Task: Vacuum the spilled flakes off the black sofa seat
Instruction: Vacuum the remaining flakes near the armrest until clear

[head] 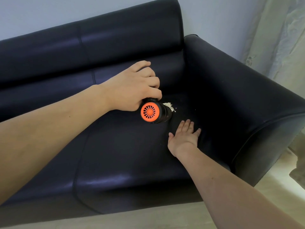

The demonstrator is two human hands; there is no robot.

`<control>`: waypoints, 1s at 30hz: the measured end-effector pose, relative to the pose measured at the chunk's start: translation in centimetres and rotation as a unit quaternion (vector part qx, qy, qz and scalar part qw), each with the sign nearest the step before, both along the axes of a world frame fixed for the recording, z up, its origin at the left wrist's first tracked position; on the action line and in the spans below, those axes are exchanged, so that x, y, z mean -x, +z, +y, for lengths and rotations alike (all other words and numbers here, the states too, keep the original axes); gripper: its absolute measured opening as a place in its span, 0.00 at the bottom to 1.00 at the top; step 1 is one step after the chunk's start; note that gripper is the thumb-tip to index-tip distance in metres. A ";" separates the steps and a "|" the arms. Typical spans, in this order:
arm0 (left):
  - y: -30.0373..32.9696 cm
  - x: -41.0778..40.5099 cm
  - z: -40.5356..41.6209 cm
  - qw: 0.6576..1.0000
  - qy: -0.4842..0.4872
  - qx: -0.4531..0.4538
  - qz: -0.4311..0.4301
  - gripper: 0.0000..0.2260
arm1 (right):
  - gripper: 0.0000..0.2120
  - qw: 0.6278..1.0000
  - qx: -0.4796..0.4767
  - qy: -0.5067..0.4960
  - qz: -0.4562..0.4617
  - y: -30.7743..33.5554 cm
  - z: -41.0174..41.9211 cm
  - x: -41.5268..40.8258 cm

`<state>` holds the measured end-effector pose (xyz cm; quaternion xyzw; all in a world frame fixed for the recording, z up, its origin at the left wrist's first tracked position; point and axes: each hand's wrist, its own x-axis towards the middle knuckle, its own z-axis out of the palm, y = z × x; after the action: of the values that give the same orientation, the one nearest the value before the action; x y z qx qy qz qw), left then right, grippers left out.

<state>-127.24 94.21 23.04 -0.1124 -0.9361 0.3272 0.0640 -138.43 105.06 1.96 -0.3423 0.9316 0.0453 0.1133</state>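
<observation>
On the sofa, left end: the backrest (92,45) and seat cushions run from the left edge toward the armrest; a seam splits the seat (125,146) into two cushions.

Left hand: the left hand (132,87) reaches across from the left, fingers (152,80) curled tight round the black handle of a handheld vacuum cleaner (155,113).

Vacuum: its orange vented rear cap faces the camera, so its long axis points away and to the right, down toward the cushion; the nozzle end is hidden behind the body.

Flakes: a small pale pile of flakes (169,106) lies on the right cushion, just beyond and right of the vacuum's front end, touching or nearly touching it; a few loose specks trail further right.

Right hand: the right hand (184,138) lies flat on the seat with straight, spread fingers (188,124), holding nothing, just nearer the camera than the pile and beside the vacuum.

Key relation: the pile sits on the line of the vacuum's axis, so the left hand is the one that matters; a short push forward and right should bring the nozzle over the flakes.

Progress: judged partway, as a visible heap is left.

Right end: the armrest (239,96) bounds the cushion, with a pale curtain (283,38) behind.
</observation>
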 end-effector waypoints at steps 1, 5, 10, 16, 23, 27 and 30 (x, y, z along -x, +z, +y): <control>0.0 -0.3 -0.1 1.000 0.001 -0.001 0.001 0.16 | 0.36 1.000 0.007 0.001 -0.002 -0.1 0.1 -0.1; 0.0 -1.0 -0.4 1.000 0.003 -0.004 0.008 0.16 | 0.35 0.999 0.029 0.005 -0.012 -0.1 0.3 0.0; 0.0 -1.7 -0.6 1.000 0.011 -0.006 0.018 0.16 | 0.35 0.999 0.028 0.015 -0.015 -0.1 0.4 0.1; 0.2 -1.6 -0.6 0.999 0.015 -0.007 0.033 0.16 | 0.35 0.999 0.029 0.017 -0.017 -0.1 0.5 0.2; 0.3 -2.3 -0.3 1.000 0.010 -0.014 0.025 0.16 | 0.35 0.999 0.028 0.021 -0.015 -0.3 0.5 0.3; 0.2 -3.0 -0.2 1.000 0.013 -0.017 0.019 0.16 | 0.35 0.999 0.027 0.021 -0.014 -0.2 0.6 0.3; 0.1 -3.2 -0.2 1.000 0.021 -0.016 0.016 0.15 | 0.34 0.999 0.028 0.021 -0.017 0.0 0.5 0.2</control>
<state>-124.04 93.99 23.11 -0.0859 -0.9423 0.3150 0.0740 -138.60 105.60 1.94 -0.3653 0.9232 0.0163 0.1183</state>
